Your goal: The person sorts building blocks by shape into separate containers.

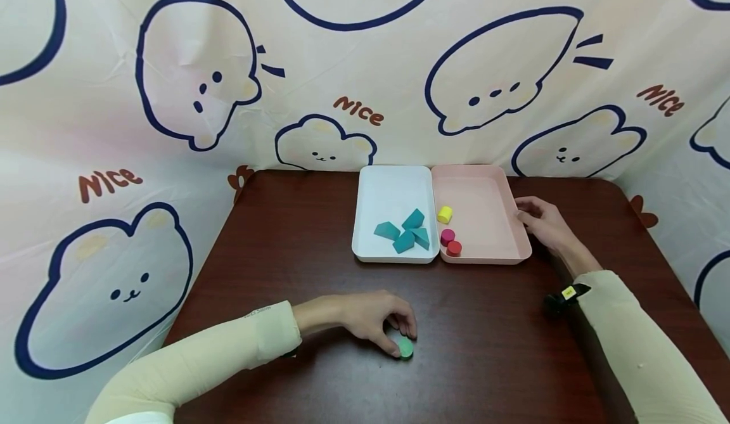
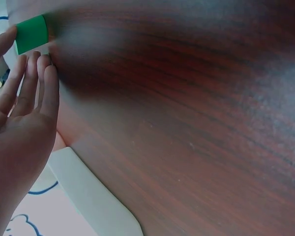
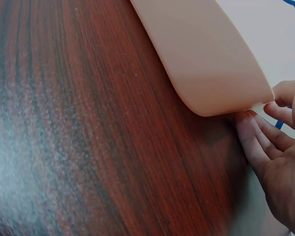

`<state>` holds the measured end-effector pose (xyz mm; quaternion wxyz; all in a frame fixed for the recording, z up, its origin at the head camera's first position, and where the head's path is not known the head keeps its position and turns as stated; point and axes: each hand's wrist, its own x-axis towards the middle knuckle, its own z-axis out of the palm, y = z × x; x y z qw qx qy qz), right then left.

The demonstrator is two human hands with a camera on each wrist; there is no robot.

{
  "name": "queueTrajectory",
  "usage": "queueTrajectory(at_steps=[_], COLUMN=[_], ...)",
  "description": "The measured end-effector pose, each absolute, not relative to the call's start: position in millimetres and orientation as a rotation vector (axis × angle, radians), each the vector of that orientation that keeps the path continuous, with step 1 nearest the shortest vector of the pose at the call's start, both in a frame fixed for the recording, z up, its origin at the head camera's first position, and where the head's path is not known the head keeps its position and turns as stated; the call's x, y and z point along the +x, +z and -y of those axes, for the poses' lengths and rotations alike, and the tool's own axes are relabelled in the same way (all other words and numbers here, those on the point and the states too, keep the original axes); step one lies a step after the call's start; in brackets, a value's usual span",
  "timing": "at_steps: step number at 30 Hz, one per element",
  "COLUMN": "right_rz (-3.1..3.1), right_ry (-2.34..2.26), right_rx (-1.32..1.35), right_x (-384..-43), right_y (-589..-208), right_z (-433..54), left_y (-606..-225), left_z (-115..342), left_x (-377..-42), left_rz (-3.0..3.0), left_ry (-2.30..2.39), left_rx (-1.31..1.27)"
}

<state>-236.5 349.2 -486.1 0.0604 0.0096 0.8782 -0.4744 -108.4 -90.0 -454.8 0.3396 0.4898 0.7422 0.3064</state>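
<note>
A small green round block (image 1: 405,348) stands on the dark table in front of the trays. My left hand (image 1: 373,319) is at it, thumb on one side and fingertips close by on the other. In the left wrist view the thumb tip meets the side of the green block (image 2: 32,34), with the fingers just below it. At the right side of the pink tray (image 1: 485,215), my right hand (image 1: 544,221) holds the edge. Seen from the right wrist, the thumb is at the rim of the pink tray (image 3: 211,64) and the other fingers are against its outer wall.
Beside the pink tray stands a white tray (image 1: 393,189) with several teal angular blocks (image 1: 403,241). Along the pink tray's left side lie a yellow block (image 1: 445,214), a magenta block (image 1: 447,237) and a red block (image 1: 454,248). A printed cloth (image 1: 319,94) hangs behind the table.
</note>
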Motion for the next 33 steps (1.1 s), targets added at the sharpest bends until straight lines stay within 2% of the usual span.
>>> queueTrajectory(at_steps=[19, 33], right_rz=[-2.649, -2.653], right_ry=[-1.456, -1.448], right_rx=[0.009, 0.012], right_x=[-236.2, -236.9], right_y=[-487.2, -487.5], right_z=[-351.0, -349.9], left_y=[-454.1, -437.8], left_z=[75.6, 58.2], left_x=[-115.1, -136.9], left_rz=[-1.953, -2.0], left_ry=[0.81, 0.916], left_rx=[1.297, 1.321])
